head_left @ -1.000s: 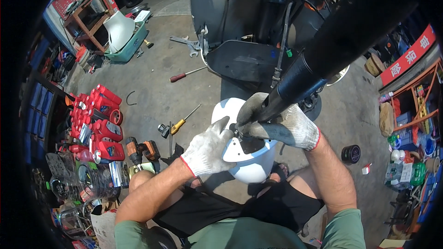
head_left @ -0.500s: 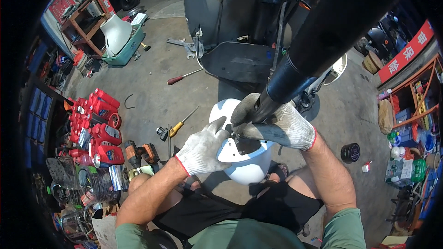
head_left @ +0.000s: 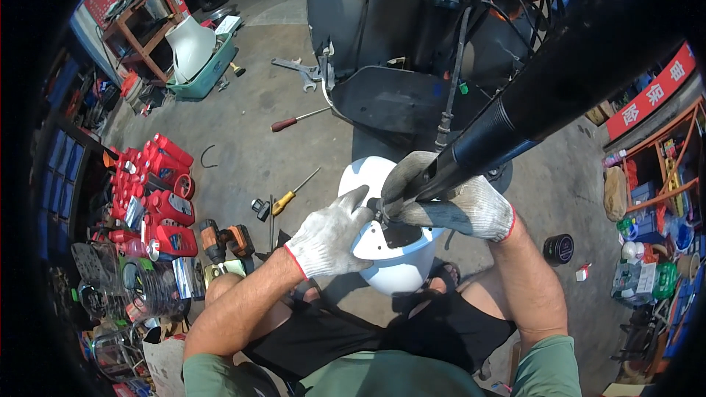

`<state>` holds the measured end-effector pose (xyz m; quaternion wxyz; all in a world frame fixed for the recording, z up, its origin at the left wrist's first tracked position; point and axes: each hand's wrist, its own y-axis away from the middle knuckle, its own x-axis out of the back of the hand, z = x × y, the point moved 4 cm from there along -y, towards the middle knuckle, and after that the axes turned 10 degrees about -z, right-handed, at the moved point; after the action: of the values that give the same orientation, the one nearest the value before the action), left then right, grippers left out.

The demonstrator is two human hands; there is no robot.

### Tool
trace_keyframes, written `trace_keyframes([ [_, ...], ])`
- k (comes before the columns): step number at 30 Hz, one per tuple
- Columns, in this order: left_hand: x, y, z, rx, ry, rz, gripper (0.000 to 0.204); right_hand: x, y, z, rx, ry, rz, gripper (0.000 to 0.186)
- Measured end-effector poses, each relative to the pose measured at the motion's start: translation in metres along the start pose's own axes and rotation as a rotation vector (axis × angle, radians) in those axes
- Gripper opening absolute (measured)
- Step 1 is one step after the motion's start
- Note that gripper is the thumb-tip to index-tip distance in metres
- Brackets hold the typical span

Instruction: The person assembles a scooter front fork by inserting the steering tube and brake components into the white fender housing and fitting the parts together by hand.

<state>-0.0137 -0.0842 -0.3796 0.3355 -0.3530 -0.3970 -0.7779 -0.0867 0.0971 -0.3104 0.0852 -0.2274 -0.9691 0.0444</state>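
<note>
A glossy white mudguard-like shell [head_left: 401, 272] stands on the floor between my feet, a dark opening in its top. My gloved left hand [head_left: 331, 234] grips its left side, thumb and fingertips beside a small dark fitting at the opening. Wrapped round the lower end of a thick black tube [head_left: 507, 129] is my gloved right hand [head_left: 456, 202]. That tube slants up to the far right, and its lower end meets the opening. The exact joint is hidden by my right fingers.
A dark scooter body [head_left: 390, 95] stands ahead. On the floor lie a red-handled screwdriver [head_left: 298, 119], a yellow-handled screwdriver [head_left: 294, 192], wrenches [head_left: 301, 71] and a cordless drill [head_left: 213, 241]. Red jugs [head_left: 169, 213] crowd the left; a round black tin [head_left: 559, 248] sits right.
The black tube has tipped farther to the right and lower, my right hand moving slightly right with it. My left hand has stayed on the white shell.
</note>
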Motion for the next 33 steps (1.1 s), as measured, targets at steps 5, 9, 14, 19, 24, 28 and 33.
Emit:
trace_keyframes([
  [5,-0.002,-0.002,-0.002,-0.022,0.0,0.034,0.08,0.001,0.0,0.001,0.012,0.017,0.0,0.036],
  [9,-0.003,-0.003,-0.002,-0.03,-0.012,0.046,0.08,0.001,0.0,0.0,-0.016,0.006,-0.009,0.036],
  [14,-0.004,-0.003,-0.003,-0.027,-0.021,0.026,0.079,0.001,0.002,0.004,0.02,-0.003,0.0,0.038],
  [19,-0.006,-0.004,-0.005,-0.063,-0.015,0.061,0.078,0.001,0.001,0.002,0.032,-0.021,-0.017,0.038],
  [24,-0.004,-0.003,-0.002,-0.039,-0.03,0.032,0.078,0.002,0.001,-0.002,0.04,0.045,0.009,0.037],
  [28,-0.003,-0.003,0.0,-0.055,-0.026,0.061,0.076,0.001,0.001,-0.009,0.038,0.103,0.038,0.035],
  [33,-0.008,0.0,-0.002,-0.09,-0.021,0.109,0.074,-0.001,0.001,-0.01,0.036,0.081,0.04,0.035],
])
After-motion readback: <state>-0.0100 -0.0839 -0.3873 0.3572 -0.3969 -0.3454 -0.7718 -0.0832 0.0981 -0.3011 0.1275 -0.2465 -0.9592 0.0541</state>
